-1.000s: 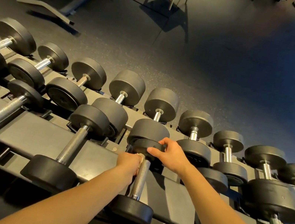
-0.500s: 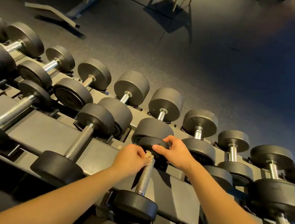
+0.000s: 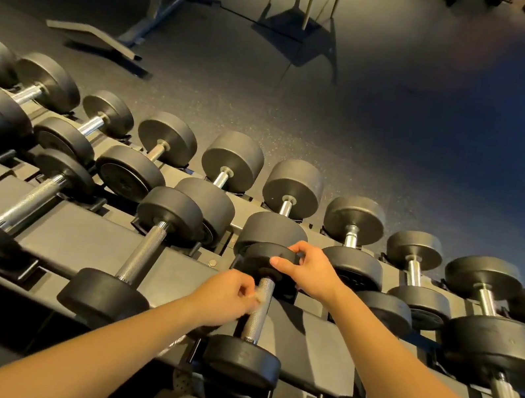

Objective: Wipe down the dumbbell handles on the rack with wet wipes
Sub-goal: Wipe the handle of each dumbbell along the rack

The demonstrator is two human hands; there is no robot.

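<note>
**A:** Where is the handle that is being wiped?

**B:** On the near, lower shelf of the rack [image 3: 81, 238], about the middle. The dumbbell points away from the person. Its near head [image 3: 241, 360] sits at the shelf's front edge, and the knurled handle [image 3: 258, 316] runs up from it.

**A:** And the wipe?

**B:** The left hand [image 3: 224, 296] has its fingers curled, pinching a small pale wet wipe [image 3: 256, 296] against the left side of the handle, close to its far end. The wipe is blurred, so I cannot tell how far round it wraps.

**A:** Why is the other hand there?

**B:** The right hand [image 3: 311, 273] clasps the rim of the far head [image 3: 262, 256], thumb on the near side and fingers over the top. I judge that it steadies the dumbbell, or is set to turn it, so the wipe reaches all round.

**A:** Is anything in the way?

**B:** The neighbouring dumbbell [image 3: 144, 252] lies to the left, apart from the left forearm. A bigger dumbbell [image 3: 502, 353] sits well to the right. Just beyond the far head, the upper row [image 3: 274, 232] crowds close and leaves the right fingers little room. Farther off are the dark floor [image 3: 370, 130] and a bench frame [image 3: 168, 6].
</note>
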